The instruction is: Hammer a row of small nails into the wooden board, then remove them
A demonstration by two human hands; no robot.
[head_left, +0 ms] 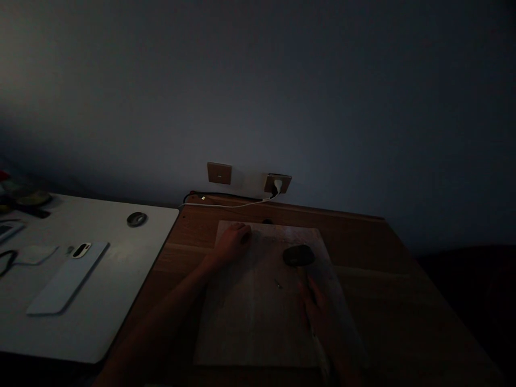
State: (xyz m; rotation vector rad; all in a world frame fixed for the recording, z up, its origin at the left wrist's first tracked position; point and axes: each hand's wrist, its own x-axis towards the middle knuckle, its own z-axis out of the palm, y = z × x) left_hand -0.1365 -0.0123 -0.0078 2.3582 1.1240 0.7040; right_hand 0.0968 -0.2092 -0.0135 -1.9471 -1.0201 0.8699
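Dim light leaves much of the scene dark. A pale flat board [250, 322] lies on the wooden table. At its far left corner my left hand [234, 241] rests with its fingers curled closed; whatever they may hold is hidden. My right hand [320, 306] is wrapped round the handle of a mallet [299, 256], whose dark, blocky head points away from me over the right part of the board. Between the two hands a small, thin metal piece, perhaps a nail or screw [278, 284], lies on the board.
On the left, a white table [121, 274] carries a phone [70, 279], a roll of tape [136, 219] and some cables. Behind the wooden table [363, 236], a white cable [226, 206] runs along the wall to a plug in a socket [278, 183].
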